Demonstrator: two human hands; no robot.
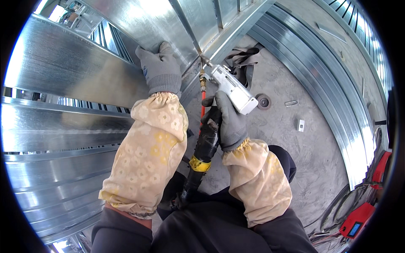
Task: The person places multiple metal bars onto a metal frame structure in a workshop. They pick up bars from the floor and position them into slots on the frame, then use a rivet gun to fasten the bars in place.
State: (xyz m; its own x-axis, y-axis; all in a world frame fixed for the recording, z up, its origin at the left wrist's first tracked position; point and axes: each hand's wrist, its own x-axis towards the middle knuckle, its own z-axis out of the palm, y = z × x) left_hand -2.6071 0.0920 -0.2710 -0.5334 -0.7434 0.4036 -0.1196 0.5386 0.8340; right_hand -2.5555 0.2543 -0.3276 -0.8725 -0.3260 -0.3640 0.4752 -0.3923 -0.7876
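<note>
My right hand (228,118), in a grey glove, is closed around the grip of a silver pistol-shaped air tool (233,86). Its narrow tip touches or nearly touches the corner where the galvanized metal panels (156,19) meet a crossbar. A red hose (203,103) with a brass fitting (203,80) runs beside it. Below the grip stretches a thick black-taped length (204,143) with a yellow band; how it joins the tool is hidden. My left hand (160,69), also gloved, has its fingers curled at the edge of a metal panel; the fingertips are partly hidden.
Long galvanized channels (312,80) curve across the right floor. More metal panels (63,63) stand on the left. A round disc (263,101), a small white block (300,125) and dark straps (244,61) lie on concrete. A red machine (356,220) with cables sits lower right.
</note>
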